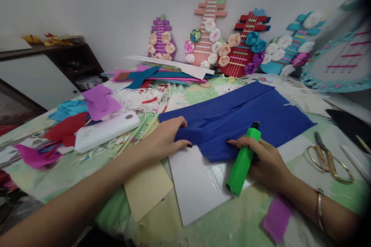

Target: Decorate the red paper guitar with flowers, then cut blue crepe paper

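A sheet of dark blue crepe paper lies creased across the white board. My left hand grips the end of a small, flat, blue-covered strip at the crepe paper's left edge, thumb below and fingers above. My right hand is closed around a chunky green highlighter with black ends, its narrow black end pointing away from me. The right index fingertip rests on the blue paper's lower part. Part of the white board shows glossy wet-looking streaks just under the paper's near edge.
Gold-handled scissors lie at right, beside a purple scrap. A beige card lies near the left forearm. Further left are a white power bank, tangled white string and coloured scraps. Decorated paper guitars lean against the wall.
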A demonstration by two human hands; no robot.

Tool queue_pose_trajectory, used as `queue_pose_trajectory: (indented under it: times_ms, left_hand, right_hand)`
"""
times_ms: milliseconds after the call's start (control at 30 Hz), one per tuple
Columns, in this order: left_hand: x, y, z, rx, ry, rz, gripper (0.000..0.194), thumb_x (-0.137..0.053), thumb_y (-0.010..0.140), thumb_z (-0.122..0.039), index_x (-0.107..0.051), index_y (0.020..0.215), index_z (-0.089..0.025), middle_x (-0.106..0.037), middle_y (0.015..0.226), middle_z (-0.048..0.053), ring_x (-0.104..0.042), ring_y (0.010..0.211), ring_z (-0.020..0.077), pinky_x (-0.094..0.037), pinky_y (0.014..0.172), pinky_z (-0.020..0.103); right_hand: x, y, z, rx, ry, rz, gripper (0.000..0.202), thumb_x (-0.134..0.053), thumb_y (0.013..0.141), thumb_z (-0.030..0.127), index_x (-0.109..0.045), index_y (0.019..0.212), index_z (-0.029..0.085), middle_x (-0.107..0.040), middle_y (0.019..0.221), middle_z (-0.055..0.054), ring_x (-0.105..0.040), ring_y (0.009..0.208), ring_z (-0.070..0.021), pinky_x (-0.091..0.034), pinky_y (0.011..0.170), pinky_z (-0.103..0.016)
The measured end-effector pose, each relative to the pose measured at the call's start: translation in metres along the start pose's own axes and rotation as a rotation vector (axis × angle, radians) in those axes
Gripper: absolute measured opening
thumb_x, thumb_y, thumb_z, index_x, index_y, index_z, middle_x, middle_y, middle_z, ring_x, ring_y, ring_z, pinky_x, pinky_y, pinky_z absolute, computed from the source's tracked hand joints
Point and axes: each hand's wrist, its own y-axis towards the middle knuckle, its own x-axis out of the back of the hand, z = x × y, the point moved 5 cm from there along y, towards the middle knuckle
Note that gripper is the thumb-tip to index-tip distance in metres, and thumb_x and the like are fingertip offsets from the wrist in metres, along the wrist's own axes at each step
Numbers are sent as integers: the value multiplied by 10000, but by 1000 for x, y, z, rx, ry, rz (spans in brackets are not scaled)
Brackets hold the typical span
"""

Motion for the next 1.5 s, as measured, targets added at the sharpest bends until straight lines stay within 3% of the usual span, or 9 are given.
queue_pose_trajectory:
  times_ms: [100, 267, 567, 1100, 1500]
  left_hand:
    - [-4, 0, -2, 21, 8, 21, 463, -801, 677, -327, -563, 1045, -177, -647, 1065, 78, -593, 954, 260, -449, 830, 358]
    - [-4, 4, -4, 3, -72, -32, 84, -667, 756, -125, -662, 811, -187, -671, 827, 21, -613, 801, 194, -437, 755, 304]
    - [1, 5, -1, 27, -237, -87, 156, -649, 728, -32, -678, 739, -185, -670, 750, -17, -598, 709, 133, -410, 670, 237]
    - [2, 8, -6, -60, -118, -129, 177, -644, 730, -2, -683, 767, -171, -650, 765, -14, -593, 730, 136, -410, 676, 246]
    - [3, 8, -5, -107, -98, -160, 204, -585, 717, 0, -667, 778, -177, -640, 775, -3, -588, 727, 142, -421, 670, 250]
  right_hand:
    - [0, 0, 1, 8, -11, 5, 406, -509, 731, 9, -556, 1060, 242, -735, 940, -54, -659, 764, -216, -551, 671, -326]
    - [1, 1, 2, 10, -20, 4, 408, -498, 729, 14, -562, 1064, 240, -734, 924, -53, -657, 773, -224, -551, 664, -325]
    - [0, 1, 1, -10, -9, 11, 426, -498, 717, 1, -581, 1064, 233, -731, 934, -49, -655, 788, -215, -547, 680, -310]
    - [-1, 0, 0, 22, -36, 25, 393, -494, 747, 25, -556, 1083, 219, -727, 947, -61, -635, 774, -206, -547, 670, -299]
    - [1, -1, 2, 41, -8, -55, 414, -511, 728, 3, -564, 1065, 237, -746, 978, -55, -670, 819, -214, -563, 693, -315]
